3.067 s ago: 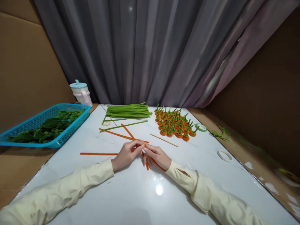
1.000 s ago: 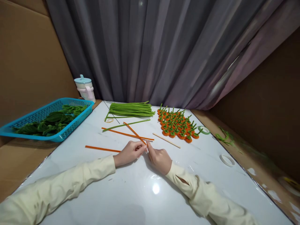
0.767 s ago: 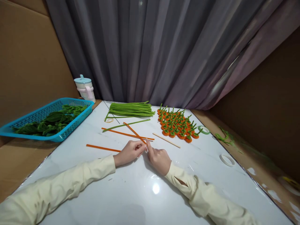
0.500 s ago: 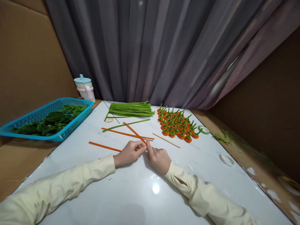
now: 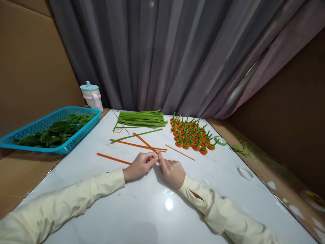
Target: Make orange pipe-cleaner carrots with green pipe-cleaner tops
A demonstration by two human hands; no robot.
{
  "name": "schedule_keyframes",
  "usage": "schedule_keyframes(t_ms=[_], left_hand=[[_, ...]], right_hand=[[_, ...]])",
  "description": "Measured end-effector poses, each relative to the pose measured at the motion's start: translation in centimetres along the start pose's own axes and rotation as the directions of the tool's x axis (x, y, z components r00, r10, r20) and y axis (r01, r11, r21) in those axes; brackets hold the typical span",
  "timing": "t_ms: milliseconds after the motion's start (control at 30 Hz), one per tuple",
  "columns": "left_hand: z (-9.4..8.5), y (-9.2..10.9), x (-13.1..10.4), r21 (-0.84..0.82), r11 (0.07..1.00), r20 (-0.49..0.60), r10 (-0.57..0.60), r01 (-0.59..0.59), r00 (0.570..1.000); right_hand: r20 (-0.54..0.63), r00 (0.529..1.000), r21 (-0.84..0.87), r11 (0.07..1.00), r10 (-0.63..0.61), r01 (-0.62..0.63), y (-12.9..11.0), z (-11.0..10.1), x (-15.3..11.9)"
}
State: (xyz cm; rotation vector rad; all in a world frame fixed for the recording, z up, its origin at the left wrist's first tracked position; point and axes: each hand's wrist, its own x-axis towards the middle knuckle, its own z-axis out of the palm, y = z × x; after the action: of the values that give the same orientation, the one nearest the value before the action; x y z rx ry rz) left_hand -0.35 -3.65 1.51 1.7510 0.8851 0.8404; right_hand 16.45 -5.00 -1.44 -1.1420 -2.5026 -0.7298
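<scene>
My left hand (image 5: 143, 165) and my right hand (image 5: 172, 171) meet at the middle of the white table, fingertips pinched together. An orange pipe cleaner (image 5: 143, 141) slants up and left from between them; its lower end disappears in my fingers. Under it lies a second orange pipe cleaner (image 5: 127, 143), flat on the table. A third orange pipe cleaner (image 5: 111, 157) runs behind my left wrist. To the right of my fingertips rests a thin wooden stick (image 5: 180, 152). Beyond the orange strips lies a single green pipe cleaner (image 5: 142, 135).
A bundle of green pipe cleaners (image 5: 142, 119) lies at the back, beside rows of small orange pieces with green stems (image 5: 190, 135). Green tape (image 5: 220, 141) and a white tape roll (image 5: 245, 173) are at right. A blue basket (image 5: 64, 149) of green leaves and a lidded cup (image 5: 92, 98) stand left.
Almost nothing differs. My fingertips have shifted very slightly around the orange pipe cleaner, and the rest of the table looks the same.
</scene>
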Motion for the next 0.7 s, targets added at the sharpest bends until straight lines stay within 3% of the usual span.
schedule_keyframes(t_ms=[133, 300, 700], left_hand=[[0.1, -0.1, 0.1, -0.063, 0.997, -0.008, -0.034, 0.033, 0.999], [0.0, -0.1, 0.1, -0.097, 0.994, 0.001, -0.04, 0.039, 0.999], [-0.3, -0.7, 0.4, -0.219, 0.97, 0.122, -0.08, 0.105, 0.989]], right_hand=[[-0.103, 0.993, 0.107, 0.993, 0.065, -0.054, 0.1, -0.1, 0.0], [-0.066, 0.975, 0.262, 0.947, 0.21, -0.186, 0.1, -0.8, 0.3], [-0.081, 0.988, 0.305, 0.946, 0.135, -0.104, 0.2, -0.5, 0.1]])
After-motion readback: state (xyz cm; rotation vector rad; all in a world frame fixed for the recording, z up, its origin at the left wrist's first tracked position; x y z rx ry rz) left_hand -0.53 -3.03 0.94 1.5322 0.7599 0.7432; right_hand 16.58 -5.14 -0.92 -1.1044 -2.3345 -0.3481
